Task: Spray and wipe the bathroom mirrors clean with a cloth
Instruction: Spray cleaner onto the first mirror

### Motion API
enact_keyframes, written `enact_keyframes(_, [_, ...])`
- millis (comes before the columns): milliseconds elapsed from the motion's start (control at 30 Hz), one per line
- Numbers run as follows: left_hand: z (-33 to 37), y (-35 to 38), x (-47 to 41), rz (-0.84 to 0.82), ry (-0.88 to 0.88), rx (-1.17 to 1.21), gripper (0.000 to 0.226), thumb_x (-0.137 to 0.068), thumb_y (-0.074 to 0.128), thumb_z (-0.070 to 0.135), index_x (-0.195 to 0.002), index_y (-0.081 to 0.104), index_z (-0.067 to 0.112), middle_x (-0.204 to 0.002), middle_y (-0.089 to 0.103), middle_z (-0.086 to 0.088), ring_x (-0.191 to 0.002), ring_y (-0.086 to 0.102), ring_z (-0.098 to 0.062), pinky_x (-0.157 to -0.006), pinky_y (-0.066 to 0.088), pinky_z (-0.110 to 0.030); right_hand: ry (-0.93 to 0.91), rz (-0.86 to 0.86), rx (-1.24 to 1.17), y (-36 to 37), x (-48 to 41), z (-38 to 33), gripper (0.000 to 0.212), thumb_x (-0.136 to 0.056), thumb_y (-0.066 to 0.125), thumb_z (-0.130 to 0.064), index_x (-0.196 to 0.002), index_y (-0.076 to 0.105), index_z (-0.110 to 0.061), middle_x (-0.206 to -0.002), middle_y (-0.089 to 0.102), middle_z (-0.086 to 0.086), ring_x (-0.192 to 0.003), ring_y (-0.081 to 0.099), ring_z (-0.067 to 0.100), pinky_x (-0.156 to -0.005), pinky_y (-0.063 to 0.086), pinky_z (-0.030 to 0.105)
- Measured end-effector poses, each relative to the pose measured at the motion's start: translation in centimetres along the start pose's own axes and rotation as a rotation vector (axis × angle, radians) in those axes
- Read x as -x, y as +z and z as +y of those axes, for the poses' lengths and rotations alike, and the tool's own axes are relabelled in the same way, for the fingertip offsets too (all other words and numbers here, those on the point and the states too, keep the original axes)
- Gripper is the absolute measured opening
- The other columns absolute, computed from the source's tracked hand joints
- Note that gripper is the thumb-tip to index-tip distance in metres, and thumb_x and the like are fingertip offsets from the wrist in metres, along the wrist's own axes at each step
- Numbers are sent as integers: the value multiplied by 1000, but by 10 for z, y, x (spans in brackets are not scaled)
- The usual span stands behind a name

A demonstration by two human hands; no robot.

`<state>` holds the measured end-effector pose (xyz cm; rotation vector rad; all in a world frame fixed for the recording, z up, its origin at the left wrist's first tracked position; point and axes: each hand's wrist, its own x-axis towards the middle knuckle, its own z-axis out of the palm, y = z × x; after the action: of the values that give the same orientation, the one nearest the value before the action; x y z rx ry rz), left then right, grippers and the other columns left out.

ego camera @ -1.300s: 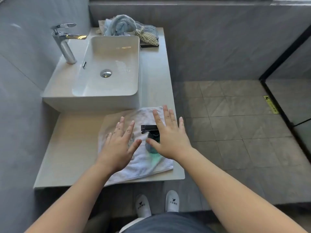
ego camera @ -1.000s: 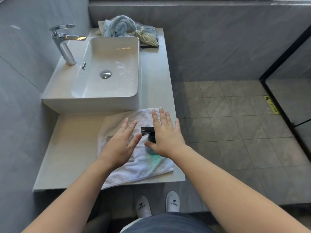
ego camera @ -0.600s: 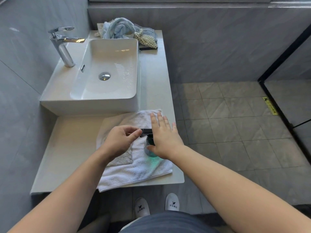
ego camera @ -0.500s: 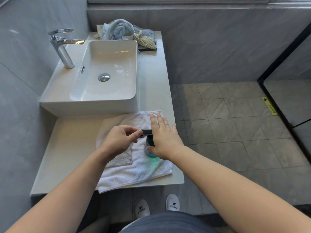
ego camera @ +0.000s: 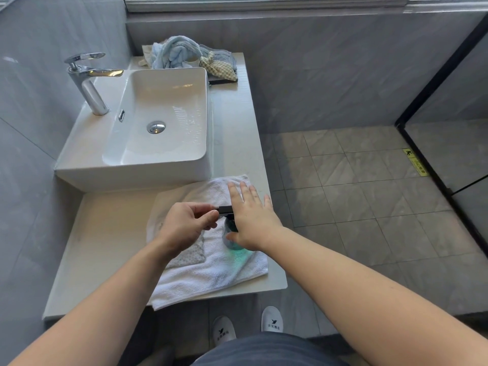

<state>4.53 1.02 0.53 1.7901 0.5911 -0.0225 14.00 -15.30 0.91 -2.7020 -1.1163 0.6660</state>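
**Both hands at the spray bottle on the counter**

The spray bottle, with a teal body and a black spray head, stood upright on a white towel. The towel was spread on the near end of the counter, just in front of the basin.

The left hand had its fingers curled, and the thumb and the fingers pinched the end of the black spray head. The right hand was released: its fingers were straight and pointed away from the person above the towel, and only the thumb touched the side of the bottle.

A small grey cloth lay on the towel, partly under the left wrist.

A chrome tap stood on the left of the basin. A heap of cloths was at the far end of the counter, well apart from the hands. Two white slippers showed on the floor below the counter edge.
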Motion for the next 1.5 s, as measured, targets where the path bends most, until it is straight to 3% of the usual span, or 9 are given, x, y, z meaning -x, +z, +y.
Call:
enact_keyframes(267, [-6,3,3,84,181,-121,26,-90,77,9,-93,76,34,-82,79,2,-80,75,-18,-86,61,-39,3,-4,-7,0,-2,-1,120,-91,73,-48,-162,-20,-22,-173,-13,11,-160,-10,31,-127,2,60])
enact_keyframes(400, [-14,7,4,162,350,-304,12,-89,78,11,-95,78,21,-78,73,7,-76,69,-16,-77,57,-37,5,-3,-12,1,-1,-1,121,-90,73,-49,-162,-21,-23,-173,-12,10,-160,-10,30,-127,2,59])
enact_keyframes(567, [-19,11,6,277,515,-420,17,-86,80,7,-101,78,15,-82,69,6,-72,63,-17,-68,47,-18,6,-3,-14,1,-2,0,121,-90,74,-49,-162,-20,-24,-173,-12,9,-161,-10,30,-127,2,59])
enact_keyframes(700, [-21,12,6,316,590,-434,19,-84,81,3,-102,77,9,-86,71,2,-74,62,-15,-71,49,-20,9,-5,-16,1,-3,0,122,-90,74,-50,-162,-21,-25,-173,-11,8,-161,-10,30,-127,3,60])
enact_keyframes(800, [-25,12,6,341,642,-486,20,-85,80,4,-105,76,6,-90,70,3,-75,59,-7,-77,47,-8,5,-6,-14,2,-3,0,122,-90,74,-50,-162,-20,-24,-173,-10,9,-161,-9,30,-126,3,60])
enact_keyframes(900, [-25,12,5,336,652,-499,22,-85,80,5,-106,76,6,-91,70,2,-77,57,-6,-78,42,-3,10,-8,-15,1,-3,0,122,-89,74,-50,-163,-20,-24,-173,-9,9,-161,-8,31,-126,3,60])
enact_keyframes(1067, [-18,6,3,251,642,-445,26,-80,86,7,-105,76,9,-89,71,2,-75,67,-12,-76,54,-21,6,-14,-16,0,-2,1,121,-90,74,-49,-162,-20,-25,-173,-8,10,-161,-7,31,-126,3,60])
enact_keyframes(1300, [-10,-5,-3,164,640,-451,28,-79,88,16,-105,79,16,-88,72,9,-77,67,-8,-75,56,-24,-3,-19,-22,1,-4,2,122,-89,75,-49,-162,-20,-25,-173,-6,9,-161,-6,30,-127,5,60])
enact_keyframes(1500, [-12,-1,3,211,668,-548,22,-82,85,16,-103,78,18,-89,70,10,-76,60,-7,-70,45,-6,-29,1,-52,3,-2,3,115,-91,73,-45,-164,-14,-26,-172,2,10,-161,0,29,-127,10,59])
